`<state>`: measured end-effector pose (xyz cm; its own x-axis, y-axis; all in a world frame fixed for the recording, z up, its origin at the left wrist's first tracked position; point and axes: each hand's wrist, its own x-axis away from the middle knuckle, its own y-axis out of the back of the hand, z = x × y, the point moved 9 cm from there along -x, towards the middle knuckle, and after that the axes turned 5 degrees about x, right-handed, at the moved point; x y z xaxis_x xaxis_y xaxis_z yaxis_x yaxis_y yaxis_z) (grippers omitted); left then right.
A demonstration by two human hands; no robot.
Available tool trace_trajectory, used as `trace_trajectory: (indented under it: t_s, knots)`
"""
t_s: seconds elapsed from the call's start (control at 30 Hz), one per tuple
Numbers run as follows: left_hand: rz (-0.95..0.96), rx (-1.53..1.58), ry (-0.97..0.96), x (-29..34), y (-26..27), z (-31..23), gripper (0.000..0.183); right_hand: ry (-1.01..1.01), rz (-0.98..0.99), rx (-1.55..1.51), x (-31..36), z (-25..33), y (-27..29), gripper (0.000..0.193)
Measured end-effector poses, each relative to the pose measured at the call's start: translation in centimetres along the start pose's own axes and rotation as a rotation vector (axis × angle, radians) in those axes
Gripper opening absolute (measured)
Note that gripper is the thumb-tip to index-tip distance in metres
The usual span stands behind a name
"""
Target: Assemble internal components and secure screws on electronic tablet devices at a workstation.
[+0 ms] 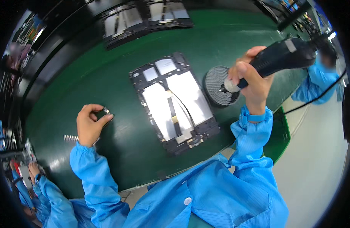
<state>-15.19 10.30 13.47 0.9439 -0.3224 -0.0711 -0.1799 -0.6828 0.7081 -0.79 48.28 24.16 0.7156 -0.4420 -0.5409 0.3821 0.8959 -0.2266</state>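
Note:
My right hand [253, 81] is wrapped round a black electric screwdriver [283, 57]. Its tip points down over a round grey ridged dish [217, 85] holding small dark bits, probably screws, too small to make out. In front of me lies an opened tablet [174, 104], its silver battery cells, flex cables and boards bare. On its left, my left hand [90, 123] pinches a small dark part [106, 110] with a shiny bit between thumb and forefinger, a little above the green mat. What kind of part it is, I cannot tell.
Two more opened tablets [123, 21] rest at the back edge of the green tabletop [61, 110]. A coiled metal spring or cord [70, 137] lies beside my left wrist. A green bin [279, 138] stands below at right. Co-workers in blue sleeves [53, 197] sit at both sides.

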Motion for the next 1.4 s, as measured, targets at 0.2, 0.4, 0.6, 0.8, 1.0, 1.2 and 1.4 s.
trace_trajectory:
  t_s: [0.2, 0.4, 0.6, 0.8, 1.0, 1.2, 1.4]
  knots:
    - [0.155, 0.423, 0.208, -0.8, -1.4, 1.9, 0.022, 0.003, -0.086, 0.110, 0.8, -1.6, 2.9, 0.030]
    - [0.061, 0.455, 0.221, -0.7, -1.5, 1.3, 0.022, -0.036, -0.078, 0.155, 0.9, -2.3, 3.0, 0.027]
    - [-0.096, -0.016, 0.016, 0.4, -0.8, -0.8, 0.011, -0.079, -0.082, 0.133, 1.0, -3.1, 3.1, 0.029]
    - [-0.259, -0.155, -0.422, 3.0, -2.0, -8.6, 0.010, -0.076, -0.049, 0.135, 1.3, -3.2, 3.0, 0.030]
    - [-0.134, -0.049, -0.420, 4.7, -5.4, -10.0, 0.015, -0.115, -0.062, 0.187, 1.2, -3.2, 2.0, 0.029]
    - [-0.095, 0.048, -0.612, 5.7, -8.3, -12.2, 0.021, 0.122, -0.010, 0.040, 0.3, 1.2, -1.5, 0.036]
    - [-0.112, 0.047, -0.624, 6.5, -8.3, -11.5, 0.024, 0.036, 0.335, 0.069, -0.1, -0.5, -12.7, 0.038]
